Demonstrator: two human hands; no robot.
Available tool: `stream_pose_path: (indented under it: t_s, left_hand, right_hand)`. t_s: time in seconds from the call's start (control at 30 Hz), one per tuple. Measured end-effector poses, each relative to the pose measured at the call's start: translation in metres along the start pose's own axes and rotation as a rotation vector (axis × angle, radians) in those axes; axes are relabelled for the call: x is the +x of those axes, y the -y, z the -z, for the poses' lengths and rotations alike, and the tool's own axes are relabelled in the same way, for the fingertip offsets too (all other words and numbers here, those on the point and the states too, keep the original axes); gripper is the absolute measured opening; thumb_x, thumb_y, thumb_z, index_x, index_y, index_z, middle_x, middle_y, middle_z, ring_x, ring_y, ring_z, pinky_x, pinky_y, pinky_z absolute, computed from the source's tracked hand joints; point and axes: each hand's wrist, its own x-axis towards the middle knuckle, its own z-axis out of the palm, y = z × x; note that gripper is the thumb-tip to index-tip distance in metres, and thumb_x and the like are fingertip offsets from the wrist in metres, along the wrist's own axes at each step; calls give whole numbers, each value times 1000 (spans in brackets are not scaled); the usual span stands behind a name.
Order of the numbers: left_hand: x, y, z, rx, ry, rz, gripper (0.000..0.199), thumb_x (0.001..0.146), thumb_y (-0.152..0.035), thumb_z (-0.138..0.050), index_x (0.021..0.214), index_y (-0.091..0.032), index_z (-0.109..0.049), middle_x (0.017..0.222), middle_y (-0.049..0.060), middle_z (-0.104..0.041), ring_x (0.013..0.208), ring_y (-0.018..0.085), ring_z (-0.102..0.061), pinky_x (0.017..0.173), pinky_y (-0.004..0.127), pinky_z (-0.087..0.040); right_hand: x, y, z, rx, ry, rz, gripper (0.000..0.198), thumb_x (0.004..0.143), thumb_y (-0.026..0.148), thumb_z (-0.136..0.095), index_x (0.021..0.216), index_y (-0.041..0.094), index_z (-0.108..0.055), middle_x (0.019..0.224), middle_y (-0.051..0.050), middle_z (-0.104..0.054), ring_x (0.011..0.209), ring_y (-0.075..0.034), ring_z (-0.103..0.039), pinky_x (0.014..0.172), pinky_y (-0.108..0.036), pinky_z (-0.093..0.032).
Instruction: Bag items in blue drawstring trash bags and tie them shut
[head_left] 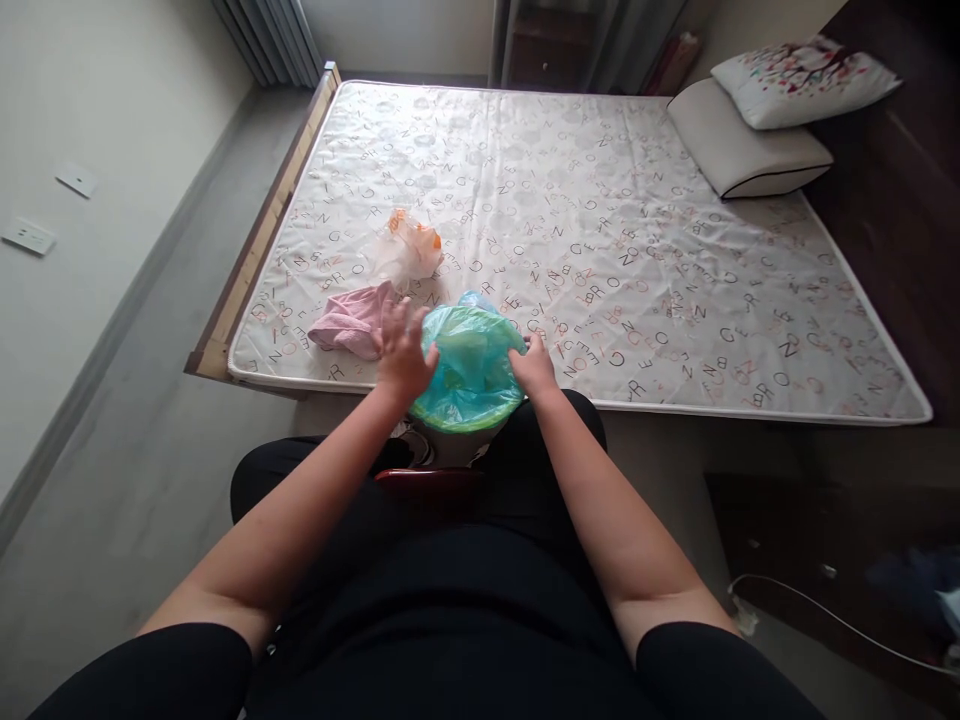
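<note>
A round trash can lined with a translucent blue-green plastic bag (471,365) stands at the near edge of the mattress, between my knees. Its bright green rim shows through the film. My left hand (406,350) is at the can's left side, fingers apart, with the thumb by the bag. Behind those fingers lies a crumpled pink cloth (349,322) on the mattress. On the opposite side my right hand (533,366) pinches the bag at the rim, thumb on top. The can's lower body is mostly hidden.
A crumpled clear plastic bag with orange print (411,248) lies on the letter-patterned mattress (570,240). Two pillows (750,140) rest at the far right. A dark low cabinet (817,560) with a white cable (840,612) stands to my right.
</note>
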Motion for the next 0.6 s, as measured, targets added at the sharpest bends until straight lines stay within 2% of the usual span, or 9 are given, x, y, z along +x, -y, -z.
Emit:
stream_pose_path:
  t_s: [0.03, 0.1, 0.17, 0.23, 0.33, 0.4, 0.5, 0.57, 0.6]
  left_hand:
    - [-10, -10, -2, 2, 28, -136, 52, 100, -23, -70, 152, -24, -68, 177, 14, -46, 175, 41, -20, 143, 62, -6]
    - [-21, -24, -10, -13, 256, -342, 40, 105, -21, -59, 142, -25, -75, 162, 14, -63, 165, 37, -42, 142, 56, -21]
    - [-20, -26, -22, 12, 540, -367, 38, 107, -23, -57, 139, -25, -77, 147, 15, -74, 151, 36, -60, 136, 52, -36]
    - [-9, -17, -33, 75, 714, -260, 36, 103, -26, -65, 136, -23, -79, 138, 19, -77, 137, 41, -70, 126, 55, -48]
    - [13, -1, -41, 146, 774, -125, 27, 90, -20, -78, 116, -16, -85, 125, 24, -80, 118, 47, -78, 109, 59, -60]
    - [22, 0, -45, 160, 766, -95, 21, 88, -14, -76, 107, -14, -85, 119, 26, -81, 115, 46, -79, 110, 58, -60]
    - [21, -18, -55, 93, 744, -120, 16, 93, -12, -71, 100, -15, -85, 113, 22, -81, 113, 41, -78, 112, 52, -59]
    - [17, -35, -63, 6, 725, -118, 10, 97, -18, -74, 99, -17, -84, 109, 17, -81, 106, 35, -78, 104, 47, -64]
    - [15, -43, -66, -41, 691, -103, 10, 100, -24, -76, 105, -17, -83, 113, 15, -80, 106, 32, -77, 101, 45, -65]
  right_hand:
    - [-5, -3, -1, 7, -1, -7, 46, 101, 33, -59, 145, 17, -56, 151, -21, -65, 130, -32, -68, 110, -40, -55]
    - [-14, -8, -3, 15, -2, -9, 47, 101, 34, -60, 145, 18, -57, 152, -21, -64, 132, -33, -67, 111, -41, -55]
    - [-20, -12, -4, 22, -5, 2, 45, 102, 34, -58, 145, 18, -58, 152, -21, -64, 134, -33, -66, 111, -41, -55]
    - [-24, -15, -2, 32, -1, 18, 43, 103, 33, -57, 143, 19, -60, 150, -19, -67, 132, -31, -68, 109, -40, -55]
    - [-26, -17, 1, 56, 43, 48, 42, 102, 33, -61, 141, 19, -62, 140, -15, -74, 121, -27, -73, 105, -37, -57]
    - [-28, -16, 1, 70, 69, 82, 42, 102, 32, -62, 142, 19, -64, 138, -12, -77, 122, -26, -74, 109, -35, -56]
    - [-31, -15, -3, 85, 64, 123, 45, 104, 28, -58, 148, 17, -63, 145, -14, -75, 136, -27, -69, 119, -36, -51]
    - [-36, -15, -5, 93, 51, 138, 50, 103, 23, -56, 151, 14, -61, 151, -17, -71, 141, -28, -66, 123, -38, -50]
    - [-40, -14, -7, 99, 46, 150, 52, 102, 21, -55, 153, 13, -61, 154, -18, -69, 144, -28, -65, 124, -38, -49]
